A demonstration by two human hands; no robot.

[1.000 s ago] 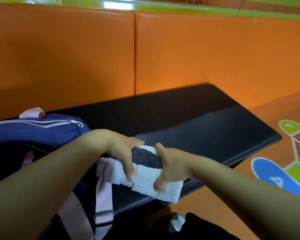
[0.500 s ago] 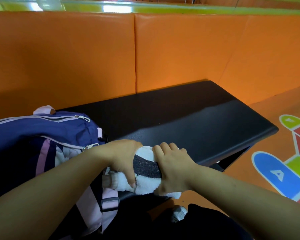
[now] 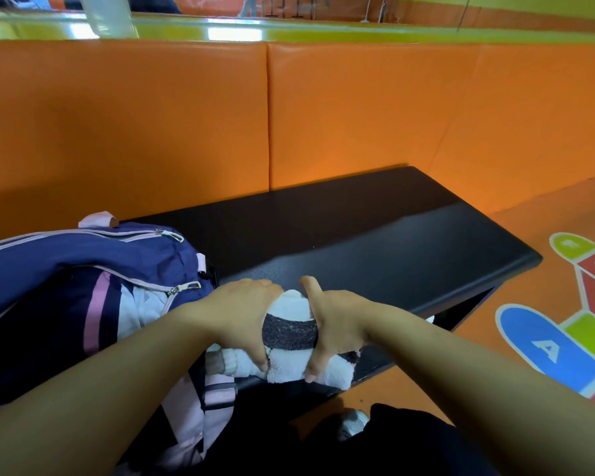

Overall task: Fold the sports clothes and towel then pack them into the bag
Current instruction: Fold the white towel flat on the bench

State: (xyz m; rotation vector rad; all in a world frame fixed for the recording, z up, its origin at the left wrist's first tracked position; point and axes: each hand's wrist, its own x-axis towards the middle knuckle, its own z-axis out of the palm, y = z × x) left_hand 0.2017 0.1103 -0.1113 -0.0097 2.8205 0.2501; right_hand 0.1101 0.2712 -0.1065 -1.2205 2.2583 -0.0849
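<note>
A folded white towel (image 3: 291, 338) with a dark grey stripe sits bunched near the front edge of the black bench (image 3: 392, 245). My left hand (image 3: 241, 314) clasps its left side and my right hand (image 3: 334, 321) clasps its right side, both lifting it slightly. A navy and pink sports bag (image 3: 83, 269) lies unzipped on the bench's left end, right beside the towel. Folded clothes (image 3: 131, 310) in navy, pink and white show inside the bag's opening.
Orange padded wall panels (image 3: 358, 115) rise behind the bench. The orange floor (image 3: 547, 218) at right carries coloured hopscotch markings (image 3: 557, 341). The bag's pink strap (image 3: 217, 393) hangs over the bench's front edge. A grey shoe (image 3: 352, 422) shows below.
Both hands have squeezed the towel from a long flat fold into a tighter bundle and drawn it left toward the bag's opening. The view tilted, revealing the clothes inside the bag.
</note>
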